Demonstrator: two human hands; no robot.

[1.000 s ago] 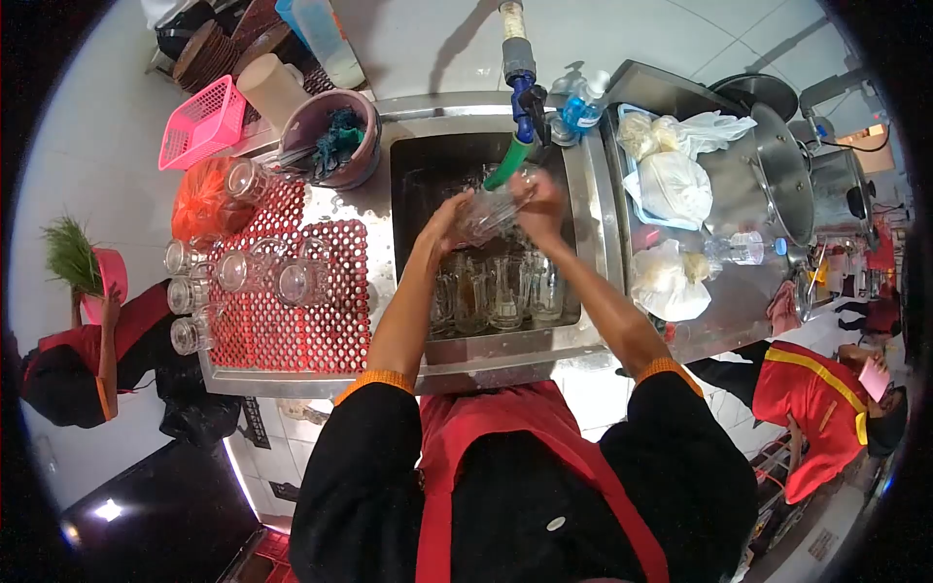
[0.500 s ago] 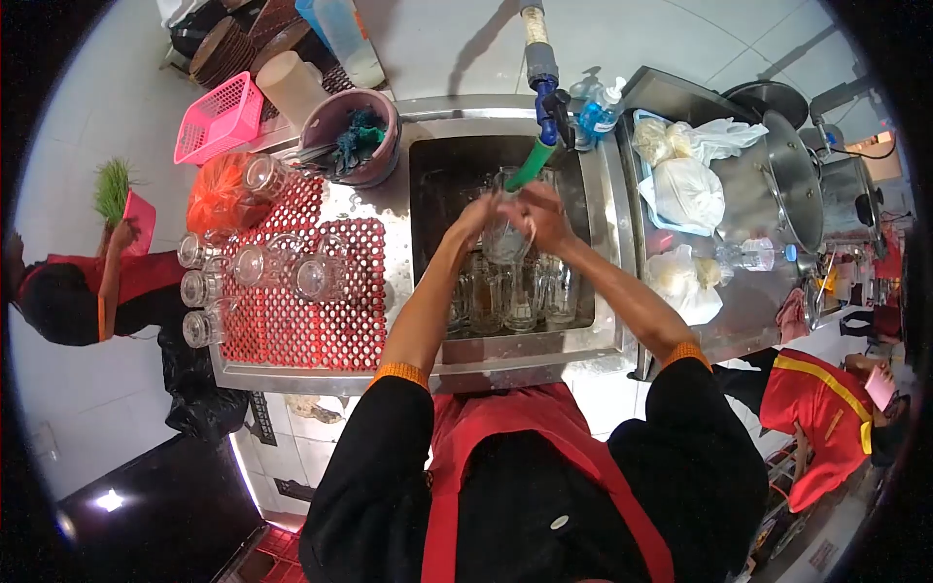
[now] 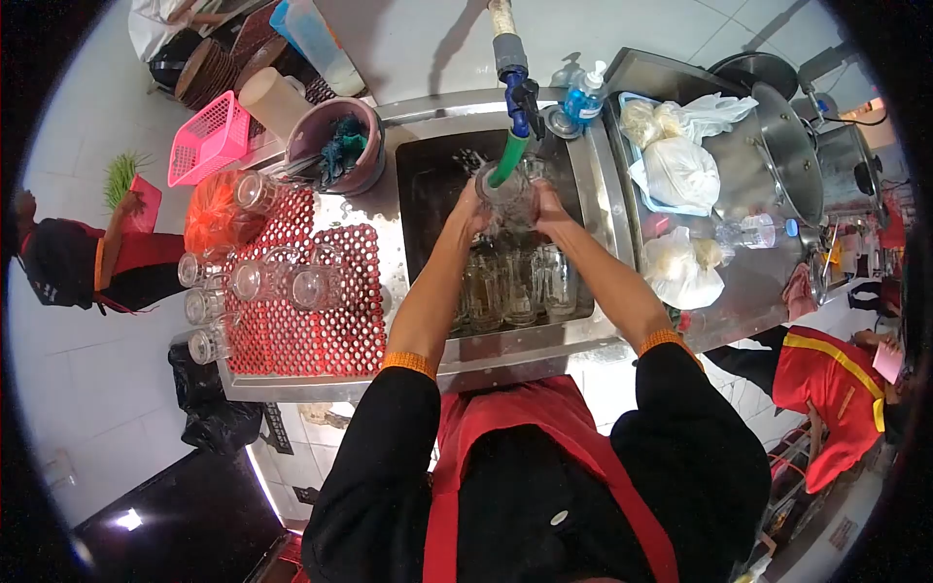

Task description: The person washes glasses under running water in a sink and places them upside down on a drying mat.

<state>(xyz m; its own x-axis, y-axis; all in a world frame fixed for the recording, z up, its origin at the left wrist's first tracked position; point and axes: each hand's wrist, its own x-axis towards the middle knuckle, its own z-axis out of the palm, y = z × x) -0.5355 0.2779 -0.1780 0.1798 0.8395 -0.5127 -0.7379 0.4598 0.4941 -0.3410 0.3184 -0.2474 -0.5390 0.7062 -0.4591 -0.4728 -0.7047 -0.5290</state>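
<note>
Glass vessel [image 3: 507,208] sits beneath the green hose [image 3: 509,158], over the far half of the sink basin [image 3: 425,185]. Compared with half a second ago, our right hand [image 3: 550,206] is off its front and at its right side, opposite our left hand [image 3: 471,209]. We judge its mouth less obstructed. Both hands clasp its sides; whether fingers are spread or pressed together, we cannot tell.

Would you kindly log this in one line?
left hand: on glass; right hand: on glass; green hose: at glass mouth; other glasses: in sink
</note>
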